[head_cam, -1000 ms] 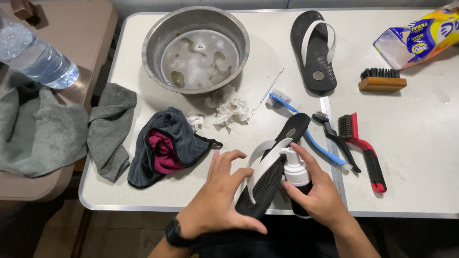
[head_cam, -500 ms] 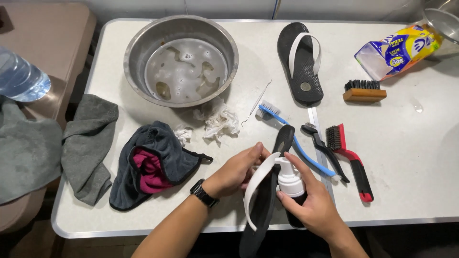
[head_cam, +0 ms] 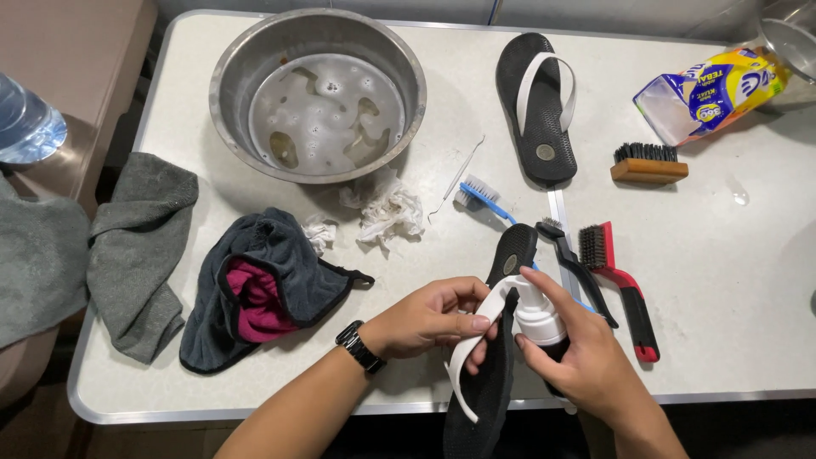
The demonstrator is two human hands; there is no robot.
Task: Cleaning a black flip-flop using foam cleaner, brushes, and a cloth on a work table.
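Note:
My left hand (head_cam: 429, 319), with a black watch on its wrist, grips the white strap of a black flip-flop (head_cam: 495, 357) and holds it tilted on its side over the table's front edge. My right hand (head_cam: 586, 361) is wrapped around a white pump bottle (head_cam: 537, 311), index finger on top of the pump head, nozzle close to the sandal's strap. A second black flip-flop (head_cam: 539, 106) lies flat, sole down, at the back middle of the white table (head_cam: 476, 76).
A steel bowl (head_cam: 319, 92) of soapy water stands at the back left. Crumpled tissues (head_cam: 387, 208), a blue toothbrush (head_cam: 484, 197), black and red brushes (head_cam: 616, 272), a wooden brush (head_cam: 648, 166), a yellow-blue packet (head_cam: 710, 89), dark cloths (head_cam: 259, 285), grey towels (head_cam: 136, 246) and a water bottle (head_cam: 25, 123) lie around.
My left hand moved from lying flat on the sandal to gripping its strap and turned the sandal onto its side. The pump bottle stays in my right hand. The view shifted slightly.

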